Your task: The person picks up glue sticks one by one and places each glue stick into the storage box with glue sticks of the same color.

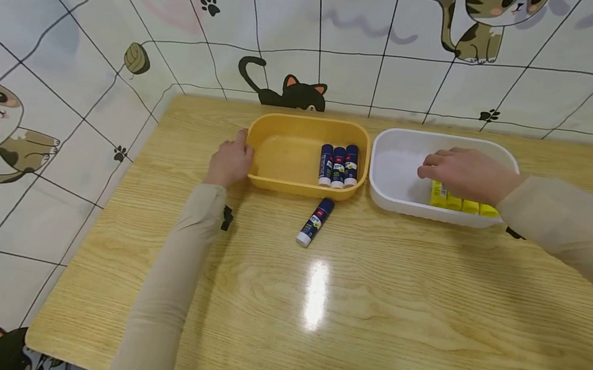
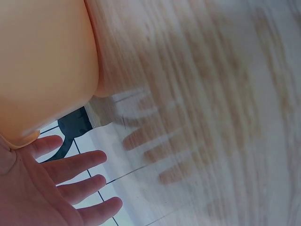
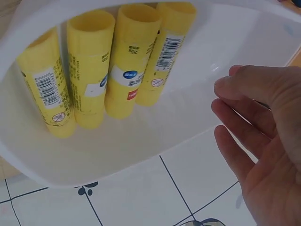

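Observation:
My left hand [image 1: 229,160] is at the left end of a yellow plastic basket [image 1: 304,190], its fingers spread and straight in the left wrist view; whether the thumb presses the rim cannot be made out. Three dark blue glue sticks [image 1: 339,167] with white ends lie side by side in that basket. Over the white basket [image 1: 411,208] is my right hand [image 1: 469,171], fingers loosely bent and holding nothing. Several yellow glue sticks [image 3: 134,61] stand in a row there, beside the hand in the right wrist view; the head view shows them partly covered by it.
Another dark blue glue stick [image 1: 316,222] lies slantwise on the wooden table [image 1: 369,319], in front of the yellow basket. The two baskets stand side by side near the back edge. Behind them rises a tiled wall [image 1: 350,29] with cat drawings.

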Motion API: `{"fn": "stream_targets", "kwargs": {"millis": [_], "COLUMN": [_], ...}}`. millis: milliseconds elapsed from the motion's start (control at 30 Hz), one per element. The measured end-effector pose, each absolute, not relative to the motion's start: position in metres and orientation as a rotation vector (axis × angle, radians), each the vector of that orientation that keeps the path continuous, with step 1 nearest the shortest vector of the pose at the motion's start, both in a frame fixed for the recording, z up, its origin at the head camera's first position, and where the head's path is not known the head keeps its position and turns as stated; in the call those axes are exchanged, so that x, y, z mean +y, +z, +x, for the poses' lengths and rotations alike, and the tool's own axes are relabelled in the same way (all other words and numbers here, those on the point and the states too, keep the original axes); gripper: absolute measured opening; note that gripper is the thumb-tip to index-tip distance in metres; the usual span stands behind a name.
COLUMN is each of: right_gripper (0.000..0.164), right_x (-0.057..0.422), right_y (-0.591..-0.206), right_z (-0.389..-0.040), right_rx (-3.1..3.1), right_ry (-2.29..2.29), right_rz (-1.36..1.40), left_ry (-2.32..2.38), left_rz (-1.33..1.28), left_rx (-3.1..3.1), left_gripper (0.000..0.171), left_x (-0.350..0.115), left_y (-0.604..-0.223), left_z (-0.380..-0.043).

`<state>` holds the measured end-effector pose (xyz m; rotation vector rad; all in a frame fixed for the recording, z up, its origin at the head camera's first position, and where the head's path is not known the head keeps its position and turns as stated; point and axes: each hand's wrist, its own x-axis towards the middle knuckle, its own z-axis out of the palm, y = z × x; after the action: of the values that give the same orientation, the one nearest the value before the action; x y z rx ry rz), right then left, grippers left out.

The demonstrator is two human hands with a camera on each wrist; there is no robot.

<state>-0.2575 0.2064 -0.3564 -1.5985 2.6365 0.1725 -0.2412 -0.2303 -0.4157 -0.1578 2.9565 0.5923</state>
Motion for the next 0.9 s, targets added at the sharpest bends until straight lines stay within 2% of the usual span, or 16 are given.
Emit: {"fn": "stream_targets", "kwargs": {"millis": [333, 533, 900], "right_gripper": [0.032, 0.038, 0.036], "right_x": [0.199, 0.188, 0.168], "right_y": [-0.347, -0.340, -0.335], "right_z": [-0.241, -0.225, -0.203], "right_rx": [2.667, 2.686, 2.665], "right_ry": [0.192, 0.198, 0.138], "right_rz": [-1.559, -1.667, -1.797], "left_ry": [0.583, 0.602, 0.596], "left_rz": [-0.154, -0.162, -0.157], "left_rx": [2.946, 2.934, 2.945], "left_gripper": [0.053, 0.054, 0.053], "left_x": [-0.230, -0.230, -0.230], "left_y": [-0.415, -0.416, -0.417], "left_z": [-0.242, -0.241, -0.242]}}
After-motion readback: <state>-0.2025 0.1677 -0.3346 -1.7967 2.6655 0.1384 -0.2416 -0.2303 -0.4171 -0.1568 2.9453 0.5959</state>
